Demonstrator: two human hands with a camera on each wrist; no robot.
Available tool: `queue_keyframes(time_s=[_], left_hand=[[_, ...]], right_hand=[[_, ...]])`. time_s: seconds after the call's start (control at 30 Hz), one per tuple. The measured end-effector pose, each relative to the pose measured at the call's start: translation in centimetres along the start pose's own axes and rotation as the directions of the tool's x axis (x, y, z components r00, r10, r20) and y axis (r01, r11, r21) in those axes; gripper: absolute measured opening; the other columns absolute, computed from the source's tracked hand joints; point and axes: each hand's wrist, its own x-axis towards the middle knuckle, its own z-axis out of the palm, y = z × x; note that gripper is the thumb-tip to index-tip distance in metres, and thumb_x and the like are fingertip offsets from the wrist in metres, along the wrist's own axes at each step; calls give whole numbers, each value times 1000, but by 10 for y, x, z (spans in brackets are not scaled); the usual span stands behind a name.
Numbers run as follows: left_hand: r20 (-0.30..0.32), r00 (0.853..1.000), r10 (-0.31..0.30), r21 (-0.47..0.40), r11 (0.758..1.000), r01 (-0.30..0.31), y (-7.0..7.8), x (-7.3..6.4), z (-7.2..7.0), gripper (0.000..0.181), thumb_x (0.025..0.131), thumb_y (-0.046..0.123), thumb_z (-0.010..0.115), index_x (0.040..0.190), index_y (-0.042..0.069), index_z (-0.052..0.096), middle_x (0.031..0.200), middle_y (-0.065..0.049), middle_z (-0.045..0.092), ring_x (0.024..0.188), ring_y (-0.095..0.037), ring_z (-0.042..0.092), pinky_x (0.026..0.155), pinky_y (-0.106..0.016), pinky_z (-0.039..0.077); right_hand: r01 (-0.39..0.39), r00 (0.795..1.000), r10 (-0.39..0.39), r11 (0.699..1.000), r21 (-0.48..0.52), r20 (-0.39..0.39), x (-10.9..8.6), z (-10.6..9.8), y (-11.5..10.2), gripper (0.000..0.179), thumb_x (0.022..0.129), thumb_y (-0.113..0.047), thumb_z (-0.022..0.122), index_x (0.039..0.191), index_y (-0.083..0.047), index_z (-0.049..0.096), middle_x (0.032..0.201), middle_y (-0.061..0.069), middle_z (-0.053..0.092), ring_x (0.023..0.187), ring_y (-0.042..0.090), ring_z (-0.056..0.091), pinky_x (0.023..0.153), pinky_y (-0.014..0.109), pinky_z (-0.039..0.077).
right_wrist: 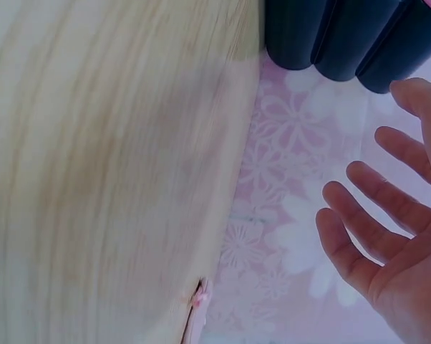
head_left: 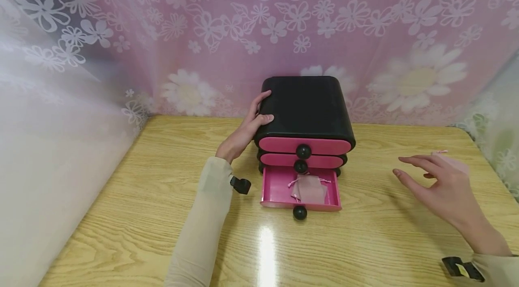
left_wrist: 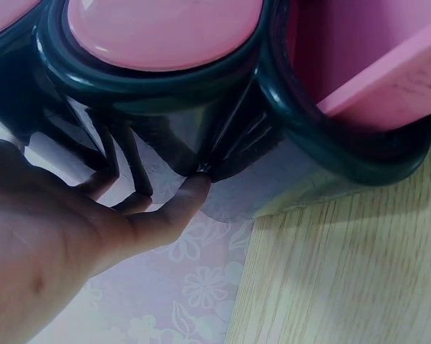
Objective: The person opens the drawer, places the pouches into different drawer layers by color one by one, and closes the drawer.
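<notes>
A black box of stacked drawers (head_left: 304, 107) with pink fronts and round black knobs stands on the table. Its bottom drawer (head_left: 275, 188) is pulled out, and a pale pink drawstring pouch (head_left: 310, 189) lies inside it. My left hand (head_left: 245, 131) rests on the box's left side, thumb and a finger reaching its top edge; the left wrist view shows its fingertips touching the black side wall (left_wrist: 273, 175). My right hand (head_left: 446, 192) hovers over the table at the right, fingers loosely bent and holding nothing. Partly behind it lies another pink drawstring pouch (head_left: 456, 163).
The wood-grain table (head_left: 162, 197) carries the box near its back edge. A pink curtain with white flowers (head_left: 227, 30) hangs just behind. A pale curtain (head_left: 61, 120) hangs along the left side. The upper two drawers are closed.
</notes>
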Motion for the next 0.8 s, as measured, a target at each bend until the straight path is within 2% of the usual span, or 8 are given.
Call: queue_keyframes(time_s=[0.1,0.3,0.37,0.53,0.8], left_hand=[[-1,1000,1,1,1000,-1,0,0,0,67,96,37,52,155,51,24,168,7,18,150,-23,34,121,-52,33],[2,1000,6,5,1000,-6,0,0,0,67,97,36,52,155,52,23,169,8,16,152,-23,32,122,-53,32],[2,1000,6,4,1000,-6,0,0,0,67,97,37,52,155,53,24,169,9,16,152,-22,32,122,-53,32],[1,1000,2,4,1000,-2,0,0,0,66,97,37,52,154,54,25,169,11,16,152,-21,32,122,-53,33],[-1,1000,-6,10,1000,6,-1,-1,0,66,96,38,52,153,56,24,169,11,15,153,-21,31,122,-52,32]], right_hand=[[18,999,-19,999,-34,-30,2,-3,6,36,69,-5,86,105,-5,80,95,14,72,100,-29,38,74,1,39],[-94,995,94,994,-47,-15,0,-9,13,36,77,-12,86,111,-6,78,103,4,69,96,-35,35,72,0,36],[-116,993,116,992,-49,-10,-1,-11,16,37,78,-14,86,113,-6,77,104,7,70,92,-36,33,68,0,36],[-160,986,162,985,-70,28,-2,-15,24,39,82,-19,84,116,-2,75,108,26,69,89,-38,29,63,0,35],[-264,962,267,963,-45,56,-4,-19,31,41,86,-21,82,120,0,73,119,33,64,86,-37,30,63,1,35]])
